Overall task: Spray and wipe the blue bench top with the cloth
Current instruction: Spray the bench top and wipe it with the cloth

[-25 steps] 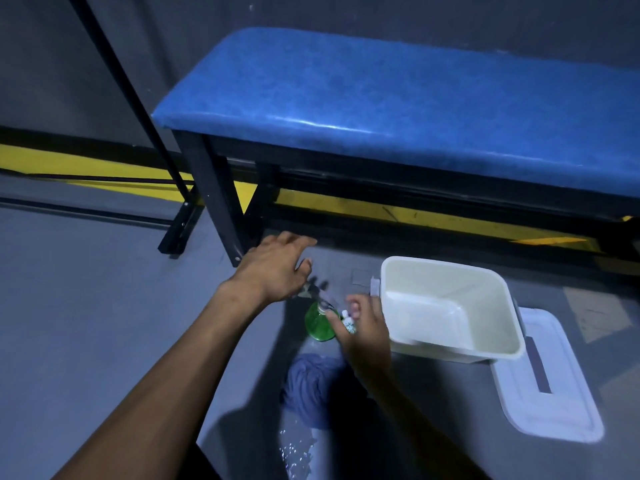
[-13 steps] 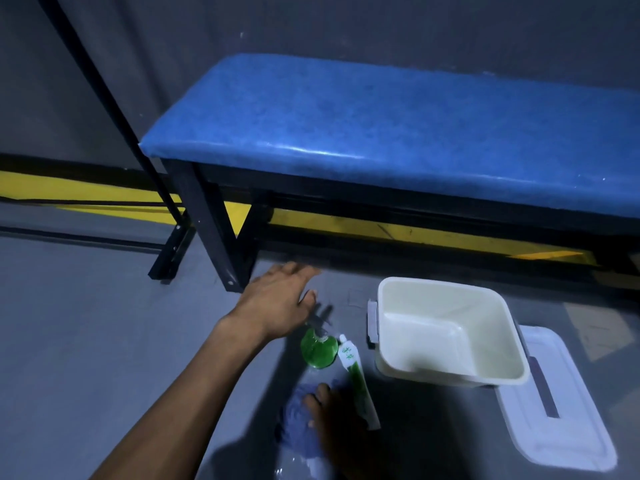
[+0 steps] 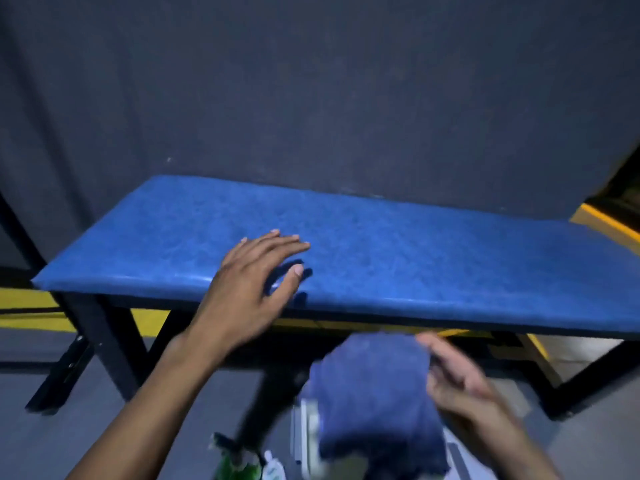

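Observation:
The blue padded bench top [image 3: 398, 258] runs across the middle on a black frame. My left hand [image 3: 252, 282] hovers over its front edge left of centre, fingers spread, holding nothing. My right hand [image 3: 460, 379], blurred, is below the bench's front edge and grips a dark blue cloth [image 3: 377, 400] that hangs down to its left. The green spray bottle [image 3: 235, 462] stands on the floor at the bottom edge, apart from both hands, with a white and green pouch [image 3: 273, 469] beside it.
A white tub [image 3: 306, 438] is mostly hidden behind the cloth at the bottom. Black bench legs [image 3: 104, 344] stand at the left and right. A dark wall rises behind the bench. A yellow floor stripe [image 3: 31, 306] runs under it.
The view has tilted up. My left hand rose from the floor to the bench top. My right hand picked the cloth up off the floor and lifted it toward the bench.

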